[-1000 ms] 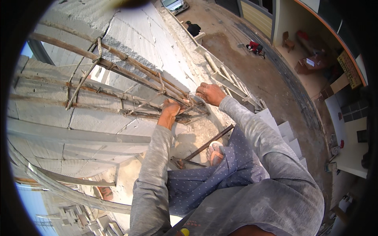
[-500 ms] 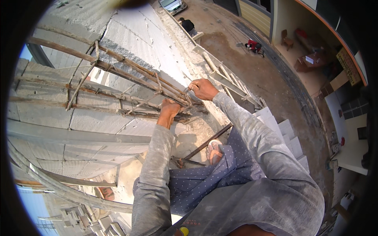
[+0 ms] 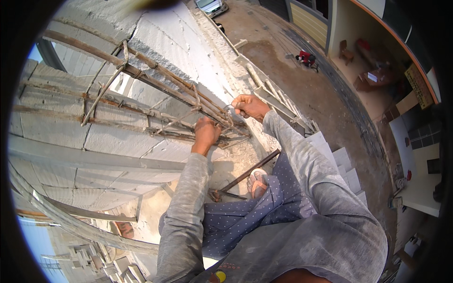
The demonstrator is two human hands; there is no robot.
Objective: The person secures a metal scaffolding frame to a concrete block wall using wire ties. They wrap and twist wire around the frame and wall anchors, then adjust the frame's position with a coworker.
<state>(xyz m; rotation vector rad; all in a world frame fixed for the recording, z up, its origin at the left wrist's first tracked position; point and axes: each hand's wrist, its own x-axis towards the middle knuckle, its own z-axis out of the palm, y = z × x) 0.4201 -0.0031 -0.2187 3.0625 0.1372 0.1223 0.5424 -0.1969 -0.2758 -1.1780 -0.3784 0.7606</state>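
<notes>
A cage of rusty, dusty reinforcing bars [image 3: 165, 84] with square stirrups stretches from the upper left to the middle, along a pale block wall. My left hand [image 3: 206, 133] is closed against the lower bars near the cage's end; its fingertips are hidden, so what it grips cannot be made out. Just beyond the cage's end my right hand [image 3: 251, 106] pinches a thin tie wire [image 3: 227, 107], which reaches to the upper bars. Where the wire meets the bars is too small to see clearly.
My sandalled foot [image 3: 257, 184] rests on the ledge beside a long dark metal bar [image 3: 250, 170]. White blocks [image 3: 347, 165] stand stepped at the right. Far below lies a yard [image 3: 283, 66] with a crouching person in red [image 3: 306, 58] and a parked car [image 3: 211, 6].
My right hand has shifted slightly right and down, drawing back a little from the bars. My left hand stays at the lower bars, its fist turned somewhat. The view has tilted slightly.
</notes>
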